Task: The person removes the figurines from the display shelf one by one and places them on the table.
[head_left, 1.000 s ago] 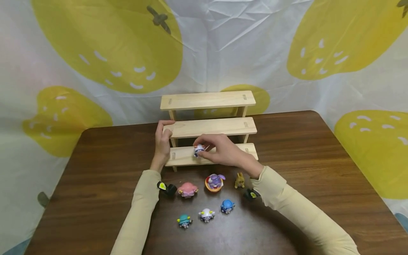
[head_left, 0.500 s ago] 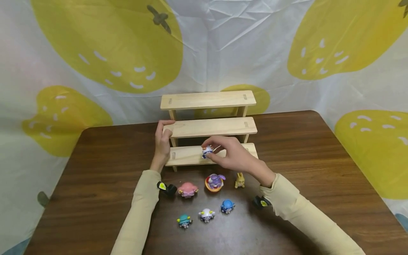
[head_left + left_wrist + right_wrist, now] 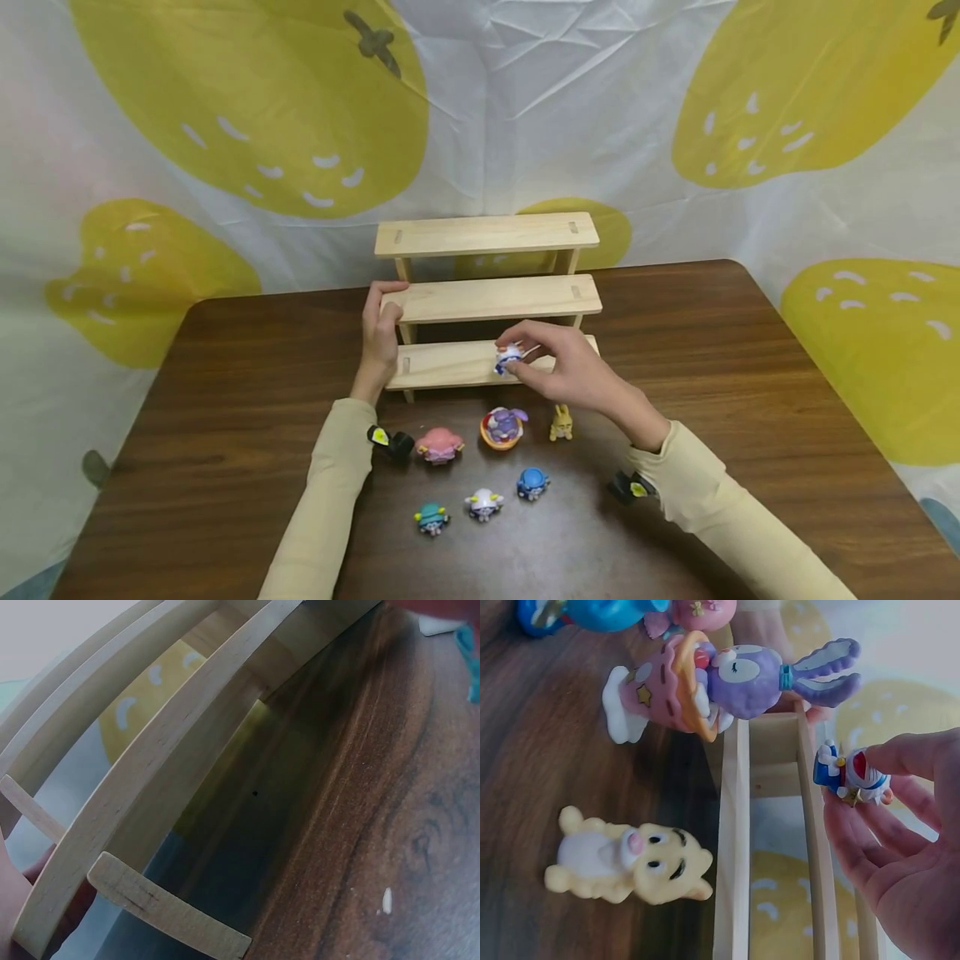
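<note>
A three-tier wooden display stand (image 3: 491,298) stands at the back of the table. My left hand (image 3: 381,337) grips the left end of its middle shelf, fingers over the top and thumb at the front; part of this hand shows at the lower left of the left wrist view (image 3: 15,900). My right hand (image 3: 573,367) pinches a small white-and-blue figurine (image 3: 507,360) between thumb and fingertips, over the lowest shelf (image 3: 442,365). In the right wrist view the figurine (image 3: 847,774) shows a red mouth and a yellow bell, with the fingers covering its head.
In front of the stand are a pink figurine (image 3: 439,445), a purple rabbit in an orange-rimmed cup (image 3: 501,428) and a yellow rabbit figurine (image 3: 561,424). Nearer stand teal (image 3: 431,518), white (image 3: 483,504) and blue (image 3: 532,483) figurines. A lemon-print cloth (image 3: 480,125) hangs behind.
My right hand has moved rightward along the lowest shelf, carrying the white-and-blue figurine. The left hand keeps its grip on the middle shelf.
</note>
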Demonstrator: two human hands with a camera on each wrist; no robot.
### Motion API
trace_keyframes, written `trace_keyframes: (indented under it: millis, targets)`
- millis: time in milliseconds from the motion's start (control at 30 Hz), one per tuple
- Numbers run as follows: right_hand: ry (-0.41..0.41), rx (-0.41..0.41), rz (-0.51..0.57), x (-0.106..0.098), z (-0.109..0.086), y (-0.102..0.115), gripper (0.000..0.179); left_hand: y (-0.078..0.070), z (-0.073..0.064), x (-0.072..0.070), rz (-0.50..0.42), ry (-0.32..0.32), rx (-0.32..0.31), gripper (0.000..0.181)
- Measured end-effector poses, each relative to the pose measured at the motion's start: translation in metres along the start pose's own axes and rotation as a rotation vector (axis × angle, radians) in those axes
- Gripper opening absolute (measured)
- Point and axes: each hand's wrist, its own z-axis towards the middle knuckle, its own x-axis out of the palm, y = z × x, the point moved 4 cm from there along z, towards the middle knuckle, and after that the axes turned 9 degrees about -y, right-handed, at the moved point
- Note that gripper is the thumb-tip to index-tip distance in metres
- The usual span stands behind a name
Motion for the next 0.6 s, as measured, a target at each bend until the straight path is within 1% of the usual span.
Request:
trace_keyframes:
  millis: [367,600]
  targets:
    - [-0.036,0.065,0.002,-0.016,-0.021,-0.011,0.024,0.000,0.000,0.004,-0.008,0.012,0.000,0.041]
    - [-0.055,0.090,0.001,-0.020,-0.034,-0.017,0.023,0.000,-0.001,0.003,-0.018,0.011,-0.010,0.042]
